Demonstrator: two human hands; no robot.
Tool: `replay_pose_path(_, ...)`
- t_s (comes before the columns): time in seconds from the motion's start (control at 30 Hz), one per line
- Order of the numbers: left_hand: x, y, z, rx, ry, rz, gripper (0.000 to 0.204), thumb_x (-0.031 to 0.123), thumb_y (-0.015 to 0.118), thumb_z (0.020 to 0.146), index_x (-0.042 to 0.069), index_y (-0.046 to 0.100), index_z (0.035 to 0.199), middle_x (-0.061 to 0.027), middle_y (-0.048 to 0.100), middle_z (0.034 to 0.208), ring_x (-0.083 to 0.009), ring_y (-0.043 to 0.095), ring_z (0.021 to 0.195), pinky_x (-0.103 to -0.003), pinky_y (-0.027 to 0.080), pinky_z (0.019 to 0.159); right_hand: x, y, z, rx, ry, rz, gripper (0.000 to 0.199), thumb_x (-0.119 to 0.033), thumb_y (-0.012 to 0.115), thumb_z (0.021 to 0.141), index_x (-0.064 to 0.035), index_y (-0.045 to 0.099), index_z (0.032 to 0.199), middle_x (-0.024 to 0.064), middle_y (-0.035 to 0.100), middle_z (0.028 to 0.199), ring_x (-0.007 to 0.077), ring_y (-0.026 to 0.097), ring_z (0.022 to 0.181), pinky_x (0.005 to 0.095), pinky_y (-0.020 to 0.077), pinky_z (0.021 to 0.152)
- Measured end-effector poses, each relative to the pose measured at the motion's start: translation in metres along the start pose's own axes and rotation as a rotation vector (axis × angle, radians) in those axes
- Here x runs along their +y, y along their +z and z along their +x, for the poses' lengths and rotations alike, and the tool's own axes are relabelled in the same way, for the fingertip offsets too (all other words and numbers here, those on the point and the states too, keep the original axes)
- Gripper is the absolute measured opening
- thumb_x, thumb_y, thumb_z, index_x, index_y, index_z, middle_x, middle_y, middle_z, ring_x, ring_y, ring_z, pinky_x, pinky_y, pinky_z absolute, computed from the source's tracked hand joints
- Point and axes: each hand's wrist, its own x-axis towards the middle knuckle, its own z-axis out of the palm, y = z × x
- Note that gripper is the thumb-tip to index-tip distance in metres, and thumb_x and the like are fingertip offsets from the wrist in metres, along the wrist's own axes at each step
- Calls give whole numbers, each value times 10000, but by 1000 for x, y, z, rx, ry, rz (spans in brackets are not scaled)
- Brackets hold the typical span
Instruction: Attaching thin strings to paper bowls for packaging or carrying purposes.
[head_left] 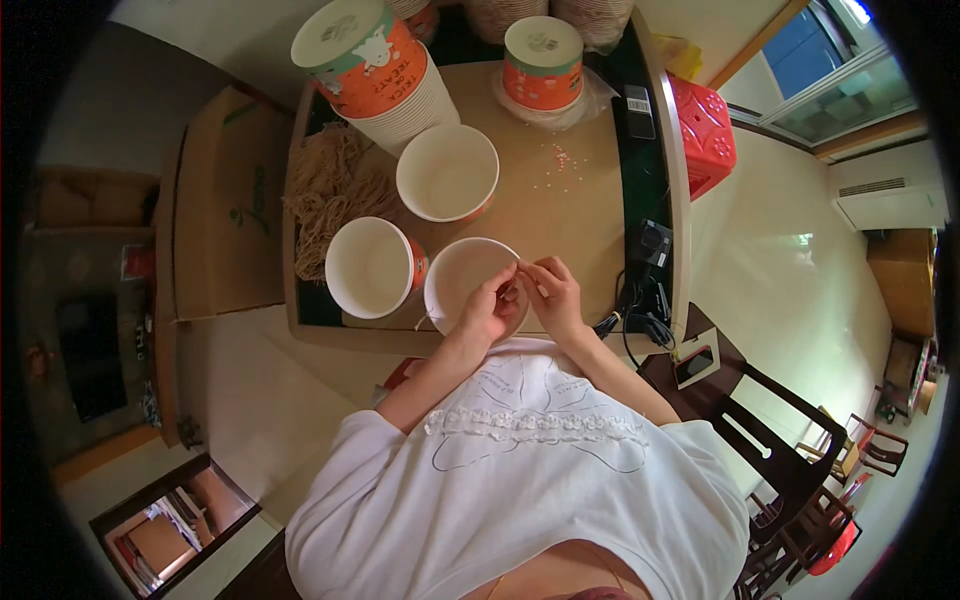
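Note:
A white-lined paper bucket (pixel 452 272) stands at the table's near edge. Over its right side, my left hand (pixel 490 308) and my right hand (pixel 552 295) meet at the rim, fingertips pinched together. What lies between them is too small to make out. A thin pale string end (pixel 424 319) sticks out at the bucket's left side. Two more open paper buckets stand close by, one bucket (pixel 370 268) to the left and another bucket (pixel 447 173) just behind. Beside them at the left edge lies a loose bundle of tan string (pixel 335 185).
Farther back are a tall leaning stack of orange printed buckets (pixel 385 90) and a shorter bucket stack (pixel 543 75) in clear plastic. Small pink bits (pixel 560 160) lie scattered on the board. Black cables (pixel 650 318) run along the right edge, near a red stool (pixel 703 135).

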Motion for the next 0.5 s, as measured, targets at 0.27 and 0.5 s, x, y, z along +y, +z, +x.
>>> replay_pose_path(0.27,13,-3,-2,-68,59,219,128,183,653,832,103,651,933,94,486,673,-17,367,548,-173,250,423,5,-5,2,-144,183,185,206,7,574,839,-45,660,1018,82,567,858,159,574,750,258,456,624)
replay_pose_path(0.5,16,0,-9,-27,184,456,160,169,642,839,81,662,971,81,477,660,-6,373,533,-167,237,407,22,1,6,-134,315,282,56,-38,667,794,-30,666,849,54,545,762,116,511,651,239,419,567)
